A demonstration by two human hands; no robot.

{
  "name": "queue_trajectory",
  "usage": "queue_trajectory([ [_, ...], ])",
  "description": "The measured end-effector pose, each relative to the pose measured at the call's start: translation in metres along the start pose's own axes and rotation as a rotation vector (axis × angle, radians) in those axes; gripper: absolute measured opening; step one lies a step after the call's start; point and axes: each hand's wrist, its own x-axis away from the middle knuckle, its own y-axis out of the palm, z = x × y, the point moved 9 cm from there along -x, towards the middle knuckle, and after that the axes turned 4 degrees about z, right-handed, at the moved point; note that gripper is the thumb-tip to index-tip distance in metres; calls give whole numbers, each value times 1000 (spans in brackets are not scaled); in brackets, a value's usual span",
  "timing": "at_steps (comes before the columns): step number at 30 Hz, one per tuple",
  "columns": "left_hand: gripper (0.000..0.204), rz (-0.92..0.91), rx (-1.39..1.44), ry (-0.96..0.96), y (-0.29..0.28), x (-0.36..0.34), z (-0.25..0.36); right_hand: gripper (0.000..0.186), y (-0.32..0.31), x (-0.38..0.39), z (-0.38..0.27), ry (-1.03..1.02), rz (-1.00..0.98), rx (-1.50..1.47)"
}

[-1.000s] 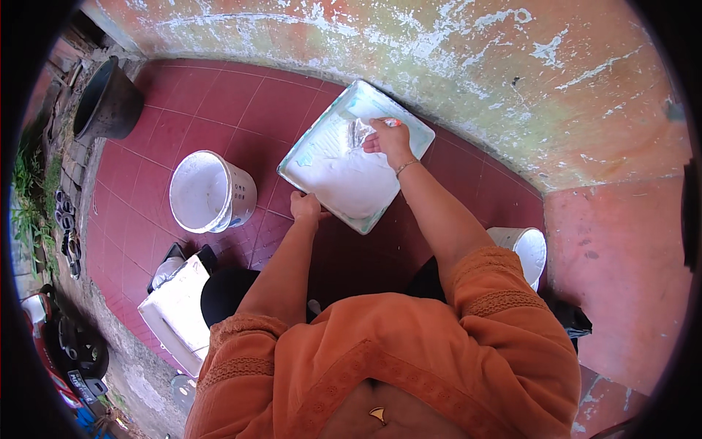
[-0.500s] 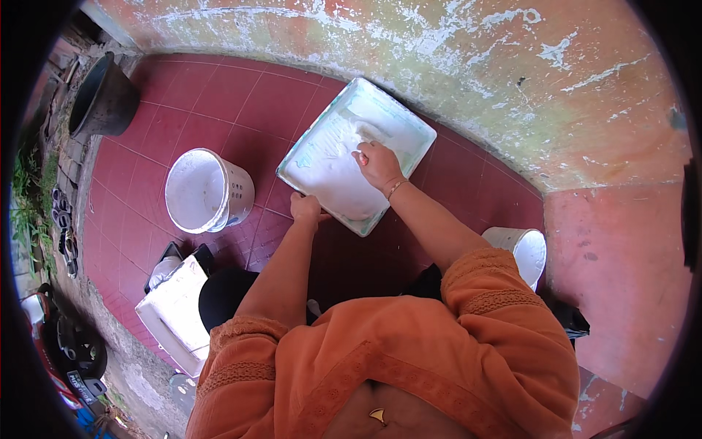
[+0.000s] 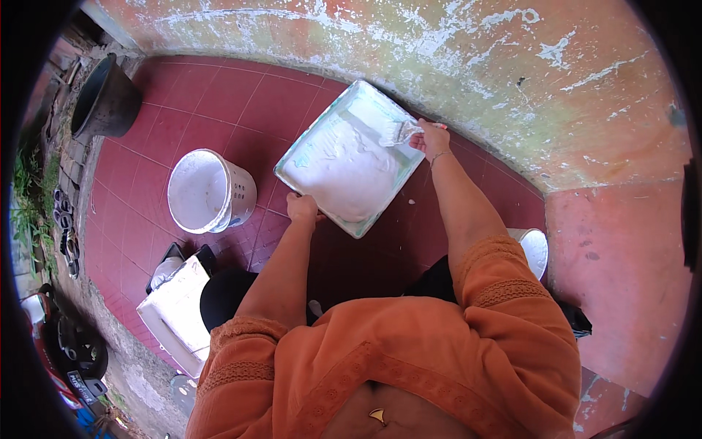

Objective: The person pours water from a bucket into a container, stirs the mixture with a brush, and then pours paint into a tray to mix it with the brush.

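Note:
A shallow rectangular tray (image 3: 294, 179) lies tilted corner-wise in front of me, smeared pale green along its rim. Thick, white, paint-like material (image 3: 344, 164) covers most of its bottom. My left hand (image 3: 303, 208) grips the tray's near left edge, with part of the fingers hidden beneath the rim. At the far right side, my right hand (image 3: 431, 137) is closed around the handle of a paintbrush (image 3: 395, 133) coated in white. The brush head is over the tray's right edge, its tip by the white material.
A white bucket (image 3: 232, 192) stands left of the tray, and another white bucket (image 3: 536, 252) by my right elbow. A white-topped box-like thing (image 3: 179, 311) sits near my left knee. Beyond are a dark tub (image 3: 110, 99) and a peeling painted wall (image 3: 482, 58).
My right hand has moved right, from over the tray's middle to its right edge, bringing the paintbrush along. The left hand stays on the tray, which has barely shifted.

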Motion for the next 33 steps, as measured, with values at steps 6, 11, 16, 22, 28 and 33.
queue_trajectory([
  [6,39,58,-19,-32,-3,-9,-7,20,16,36,-33,-515,-81,501],
  [11,40,61,3,-42,0,-12,-9,20,71,132,2,-1051,-302,986],
  [16,40,86,-42,-52,1,-10,-9,21,48,112,-47,-470,-221,685],
  [22,40,56,-24,-28,7,-1,0,17,26,100,-45,-964,-188,814],
  [28,33,175,-59,76,-10,-3,8,18,62,81,-23,-807,-294,742],
  [33,29,313,-257,241,-23,10,39,16,57,71,-51,-984,-128,917],
])
